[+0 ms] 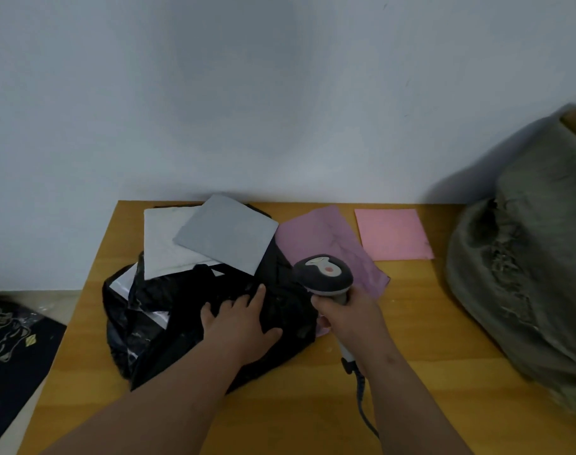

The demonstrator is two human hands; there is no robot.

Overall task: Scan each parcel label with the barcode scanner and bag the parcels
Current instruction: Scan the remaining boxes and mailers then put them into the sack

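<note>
A heap of parcels lies on the wooden table (411, 323). A grey flat parcel (227, 234) lies on top of a white parcel (165, 244) at the back. Black plastic parcels (168, 326) fill the front of the heap. My left hand (244, 323) rests flat on the black plastic with its fingers spread. My right hand (349, 316) grips the handle of the barcode scanner (324, 274), whose dark head points at the heap. A purple parcel (329, 244) lies under the scanner, and a pink one (391, 233) lies further right.
A large grey-green sack (526, 257) stands at the table's right edge. The scanner's cable (362, 405) trails toward the front edge. The wall rises right behind the table. A dark printed bag (7, 339) lies on the floor at the left.
</note>
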